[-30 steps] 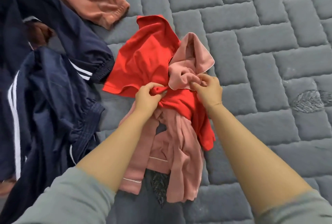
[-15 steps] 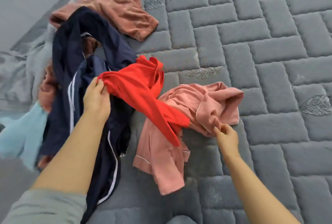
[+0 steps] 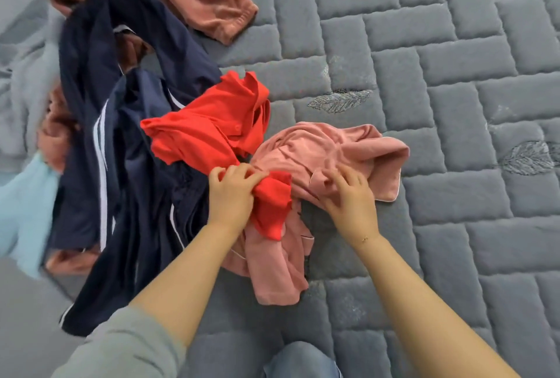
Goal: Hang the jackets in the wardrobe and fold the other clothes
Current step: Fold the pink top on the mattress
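Our left hand [image 3: 231, 193] gripped the red shirt [image 3: 206, 132], fingers curled; our right hand [image 3: 348, 196] pinched the pink top [image 3: 327, 153] just right of it. Tangled, they risked dragging together.

Shirt [image 3: 206, 132] overlaps tracksuit jacket [image 3: 127, 147] at left and pajama top [image 3: 327, 159] at right; all on quilted bed [image 3: 454, 74].

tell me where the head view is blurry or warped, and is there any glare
Head view: left edge smears with motion blur, worst on the light blue cloth; the red shirt, pink top and both hands, left and right, are fairly sharp. The wide lens bends the quilted bedcover lines. Lighting soft and even, no glare.
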A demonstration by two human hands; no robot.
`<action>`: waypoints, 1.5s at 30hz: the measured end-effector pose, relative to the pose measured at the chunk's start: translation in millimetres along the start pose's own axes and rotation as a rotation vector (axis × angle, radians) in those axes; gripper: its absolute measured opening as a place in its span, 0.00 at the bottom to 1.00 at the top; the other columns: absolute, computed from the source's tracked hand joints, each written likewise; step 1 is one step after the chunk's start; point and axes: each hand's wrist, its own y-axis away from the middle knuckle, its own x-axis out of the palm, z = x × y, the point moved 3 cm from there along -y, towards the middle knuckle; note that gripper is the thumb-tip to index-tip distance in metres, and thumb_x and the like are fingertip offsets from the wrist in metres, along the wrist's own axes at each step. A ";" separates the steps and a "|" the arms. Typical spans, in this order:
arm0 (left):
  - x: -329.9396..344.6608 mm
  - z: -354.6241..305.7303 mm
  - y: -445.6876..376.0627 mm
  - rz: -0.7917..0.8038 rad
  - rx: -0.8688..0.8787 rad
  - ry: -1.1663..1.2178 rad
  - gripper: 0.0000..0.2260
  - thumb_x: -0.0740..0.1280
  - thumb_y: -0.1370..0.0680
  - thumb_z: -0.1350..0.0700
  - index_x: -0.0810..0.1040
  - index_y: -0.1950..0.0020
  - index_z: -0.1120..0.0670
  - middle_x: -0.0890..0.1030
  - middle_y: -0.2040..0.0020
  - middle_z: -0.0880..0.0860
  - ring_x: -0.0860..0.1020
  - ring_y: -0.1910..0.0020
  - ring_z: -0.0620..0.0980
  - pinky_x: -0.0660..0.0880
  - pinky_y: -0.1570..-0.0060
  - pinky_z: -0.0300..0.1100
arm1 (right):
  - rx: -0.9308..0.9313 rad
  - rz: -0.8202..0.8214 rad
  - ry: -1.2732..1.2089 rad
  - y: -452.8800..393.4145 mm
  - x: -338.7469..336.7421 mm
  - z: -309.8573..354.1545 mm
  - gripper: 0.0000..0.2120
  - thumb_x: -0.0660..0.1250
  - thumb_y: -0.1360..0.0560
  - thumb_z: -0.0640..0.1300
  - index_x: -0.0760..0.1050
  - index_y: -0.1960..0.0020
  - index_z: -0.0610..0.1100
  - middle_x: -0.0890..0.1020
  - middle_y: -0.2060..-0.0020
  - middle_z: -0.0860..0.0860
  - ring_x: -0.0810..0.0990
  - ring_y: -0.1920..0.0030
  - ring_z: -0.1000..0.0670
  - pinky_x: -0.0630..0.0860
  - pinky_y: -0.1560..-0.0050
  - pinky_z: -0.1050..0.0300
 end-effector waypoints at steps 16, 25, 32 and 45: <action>-8.3 -65.6 6.0 0.363 0.243 0.106 0.36 0.73 0.29 0.46 0.62 0.23 0.43 0.54 0.20 0.50 0.53 0.21 0.52 0.51 0.26 0.55 | 0.273 0.272 -0.594 82.0 -23.0 -6.9 0.18 0.67 0.21 0.45 0.73 0.67 0.61 0.73 0.74 0.62 0.68 0.70 0.60 0.64 0.66 0.64; 31.2 -73.5 -21.9 0.156 0.241 0.069 0.12 0.71 0.29 0.57 0.81 0.46 0.48 0.77 0.38 0.51 0.74 0.39 0.55 0.58 0.39 0.52 | 1.158 -0.475 -1.568 87.5 -27.1 -73.4 0.13 0.54 0.15 0.44 0.75 0.39 0.43 0.78 0.37 0.44 0.80 0.43 0.49 0.77 0.43 0.52; 8.1 -71.7 29.6 0.257 0.304 0.325 0.10 0.72 0.29 0.62 0.84 0.48 0.55 0.80 0.51 0.55 0.76 0.51 0.58 0.70 0.52 0.50 | 1.324 -0.620 -1.688 132.6 3.6 -53.2 0.14 0.54 0.16 0.49 0.76 0.40 0.45 0.78 0.39 0.43 0.79 0.51 0.47 0.77 0.51 0.51; 11.6 -12.6 200.7 0.393 0.250 0.604 0.08 0.69 0.24 0.61 0.85 0.48 0.55 0.77 0.47 0.53 0.76 0.50 0.54 0.71 0.50 0.46 | 1.151 -0.598 -1.441 227.9 35.7 68.0 0.16 0.62 0.20 0.34 0.72 0.32 0.34 0.79 0.54 0.41 0.78 0.58 0.47 0.78 0.59 0.56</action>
